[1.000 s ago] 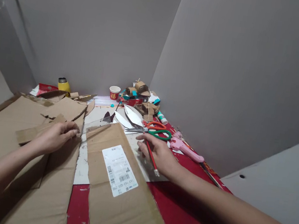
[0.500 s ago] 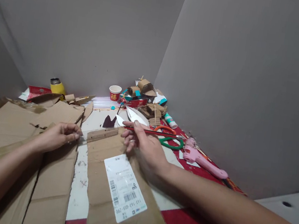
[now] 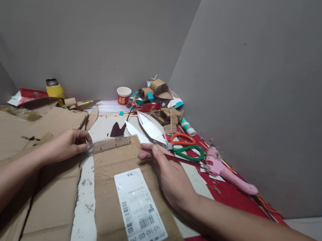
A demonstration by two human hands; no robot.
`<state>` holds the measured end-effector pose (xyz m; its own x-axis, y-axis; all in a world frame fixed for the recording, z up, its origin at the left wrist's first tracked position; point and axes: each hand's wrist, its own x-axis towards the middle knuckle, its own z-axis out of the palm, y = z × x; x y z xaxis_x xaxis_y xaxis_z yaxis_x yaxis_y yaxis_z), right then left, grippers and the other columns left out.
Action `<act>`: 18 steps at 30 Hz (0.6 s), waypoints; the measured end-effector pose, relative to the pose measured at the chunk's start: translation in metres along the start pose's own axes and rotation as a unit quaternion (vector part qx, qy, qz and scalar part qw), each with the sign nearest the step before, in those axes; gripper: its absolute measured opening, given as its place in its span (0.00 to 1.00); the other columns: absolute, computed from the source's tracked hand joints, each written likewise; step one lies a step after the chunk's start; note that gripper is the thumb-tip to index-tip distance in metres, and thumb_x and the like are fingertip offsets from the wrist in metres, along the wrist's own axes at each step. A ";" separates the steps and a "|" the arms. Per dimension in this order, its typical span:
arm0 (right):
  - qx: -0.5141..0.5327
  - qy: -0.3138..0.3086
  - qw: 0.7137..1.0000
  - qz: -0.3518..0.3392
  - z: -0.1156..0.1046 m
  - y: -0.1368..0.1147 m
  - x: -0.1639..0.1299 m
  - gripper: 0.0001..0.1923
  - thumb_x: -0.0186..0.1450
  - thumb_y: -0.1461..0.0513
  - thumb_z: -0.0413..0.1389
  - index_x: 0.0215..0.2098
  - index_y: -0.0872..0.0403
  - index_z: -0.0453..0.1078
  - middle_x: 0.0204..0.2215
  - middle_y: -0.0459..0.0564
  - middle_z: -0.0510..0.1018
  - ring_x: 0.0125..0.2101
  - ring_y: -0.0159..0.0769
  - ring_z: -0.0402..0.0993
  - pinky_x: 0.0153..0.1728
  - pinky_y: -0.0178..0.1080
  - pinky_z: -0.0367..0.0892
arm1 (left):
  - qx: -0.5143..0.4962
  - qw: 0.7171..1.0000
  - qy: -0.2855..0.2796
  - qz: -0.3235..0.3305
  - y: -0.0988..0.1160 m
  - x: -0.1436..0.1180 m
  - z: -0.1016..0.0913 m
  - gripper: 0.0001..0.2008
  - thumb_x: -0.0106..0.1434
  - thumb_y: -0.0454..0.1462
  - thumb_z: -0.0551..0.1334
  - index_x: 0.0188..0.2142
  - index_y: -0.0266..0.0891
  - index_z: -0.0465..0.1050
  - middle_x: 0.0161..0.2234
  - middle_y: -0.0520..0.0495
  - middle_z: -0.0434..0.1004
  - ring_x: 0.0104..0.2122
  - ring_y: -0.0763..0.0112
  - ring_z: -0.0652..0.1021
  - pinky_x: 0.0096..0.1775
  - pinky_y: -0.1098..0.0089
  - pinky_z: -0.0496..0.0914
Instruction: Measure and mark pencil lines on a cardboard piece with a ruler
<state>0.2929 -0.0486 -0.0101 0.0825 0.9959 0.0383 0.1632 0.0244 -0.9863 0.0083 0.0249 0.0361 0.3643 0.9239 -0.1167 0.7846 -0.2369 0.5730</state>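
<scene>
While the left hand [image 3: 69, 147] is pinching one end of a clear ruler [image 3: 112, 145], the right hand [image 3: 173, 178] is holding a red pencil [image 3: 186, 162] in closed fingers beside a piece of cardboard [image 3: 109, 193] bearing a white label [image 3: 140, 213]. The ruler is lying across the cardboard's far end, toward 12 o'clock, and the work seems to be standing at the lining-up stage, ahead of marking. Judging by this pose, the next move would be calling for a steady left pinch and the pencil meeting the ruler's edge. From the left fingertips, which are touching it, the ruler is stretching toward 2 o'clock; from the right fingertips, it is sitting near but apart at 9 o'clock. The pencil is lying along the right fingers, its silver end pointing toward 3 o'clock; whether that hand is touching the cardboard, one cannot tell. From the label, scissors [image 3: 202, 157] are resting at 1 o'clock, a pink glue gun [image 3: 232, 179] at 2, and a larger cardboard sheet [image 3: 56, 201] is spreading out at 9.
</scene>
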 end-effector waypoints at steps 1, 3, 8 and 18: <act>0.009 -0.005 1.000 0.011 0.002 0.003 0.000 0.25 0.69 0.45 0.45 0.46 0.53 0.72 0.38 0.53 0.81 0.44 0.43 0.75 0.55 0.48 0.60 | 0.006 1.000 -0.003 0.003 0.000 0.002 0.000 0.17 0.54 0.51 0.61 0.33 0.40 0.75 0.31 0.50 0.78 0.32 0.63 0.75 0.36 0.67 0.66; 0.013 -0.009 1.000 0.025 0.005 0.005 -0.001 0.25 0.68 0.44 0.45 0.47 0.52 0.72 0.37 0.52 0.81 0.44 0.42 0.75 0.55 0.48 0.60 | 0.012 1.000 -0.009 0.009 -0.002 0.005 0.001 0.17 0.55 0.51 0.60 0.33 0.41 0.75 0.31 0.50 0.78 0.32 0.63 0.74 0.36 0.67 0.66; -0.024 -0.016 0.999 0.033 0.004 0.002 -0.001 0.25 0.68 0.43 0.45 0.37 0.51 0.74 0.44 0.52 0.79 0.50 0.43 0.71 0.58 0.47 0.56 | -0.001 1.000 -0.010 0.019 -0.010 0.013 0.003 0.15 0.58 0.49 0.59 0.34 0.41 0.74 0.31 0.50 0.76 0.33 0.64 0.73 0.38 0.67 0.66; -0.071 -0.034 0.997 0.021 0.000 0.005 -0.001 0.26 0.69 0.42 0.42 0.47 0.49 0.71 0.40 0.50 0.80 0.48 0.43 0.73 0.55 0.47 0.61 | -0.077 0.997 -0.002 0.011 -0.019 0.015 0.011 0.17 0.59 0.51 0.59 0.29 0.39 0.70 0.26 0.53 0.68 0.28 0.70 0.67 0.32 0.70 0.63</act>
<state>0.2938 -0.0500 -0.0148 0.0256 0.9995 -0.0184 0.2982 -0.0252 -0.9542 0.0040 0.0401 0.0145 0.3824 0.9179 -0.1062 0.6898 -0.2071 0.6938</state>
